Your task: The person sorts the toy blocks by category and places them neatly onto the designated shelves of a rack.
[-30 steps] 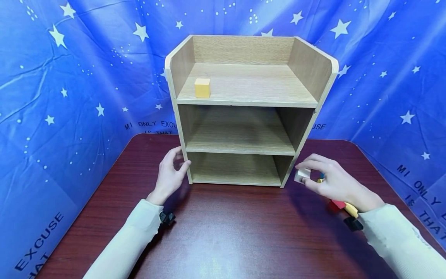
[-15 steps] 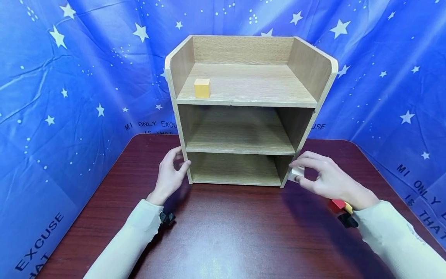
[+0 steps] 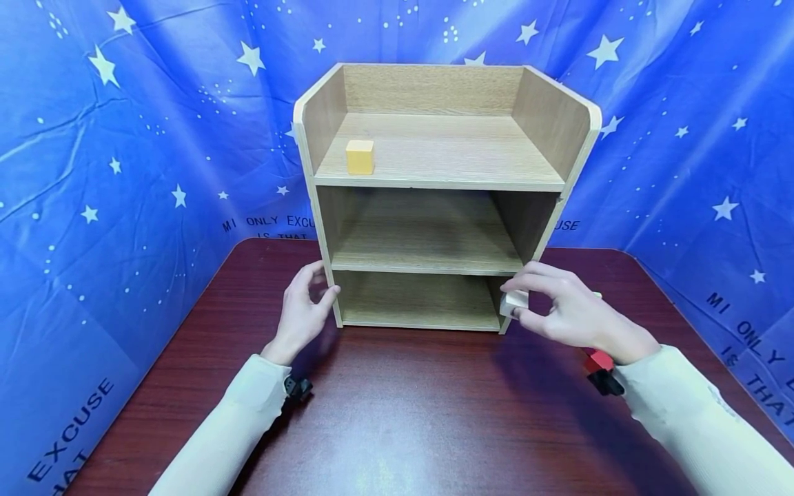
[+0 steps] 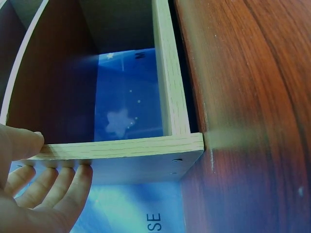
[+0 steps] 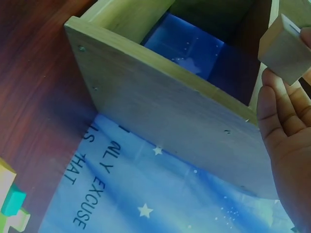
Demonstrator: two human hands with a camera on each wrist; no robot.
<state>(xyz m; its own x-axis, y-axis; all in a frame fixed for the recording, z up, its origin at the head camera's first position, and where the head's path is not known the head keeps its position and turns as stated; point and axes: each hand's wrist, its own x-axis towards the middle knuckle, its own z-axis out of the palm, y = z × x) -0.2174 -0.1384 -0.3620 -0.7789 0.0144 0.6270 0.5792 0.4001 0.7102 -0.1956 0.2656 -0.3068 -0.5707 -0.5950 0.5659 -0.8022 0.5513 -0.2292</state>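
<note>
A small wooden shelf unit [image 3: 428,184] with three levels stands on the table in the head view. My left hand [image 3: 300,313] holds its left side panel low down; in the left wrist view the thumb lies at the panel's front edge and the fingers [image 4: 77,191] press its outer face. Between thumb and fingertips my right hand [image 3: 567,310] pinches a white cube block [image 3: 514,303], which overlaps the lower right front edge of the unit. The right wrist view shows this block [image 5: 285,51] raised beside the right panel. A yellow cube block [image 3: 360,158] sits on the top level, front left.
A red block [image 3: 598,361] lies on the dark red table [image 3: 397,399] beneath my right wrist. The right wrist view shows a yellow block [image 5: 5,178], a teal block [image 5: 13,200] and a light green block [image 5: 19,220]. Blue star-patterned cloth [image 3: 149,138] surrounds the table.
My right hand has moved left with the white block, from beside the shelf unit to in front of its right edge. The left hand has stayed in place.
</note>
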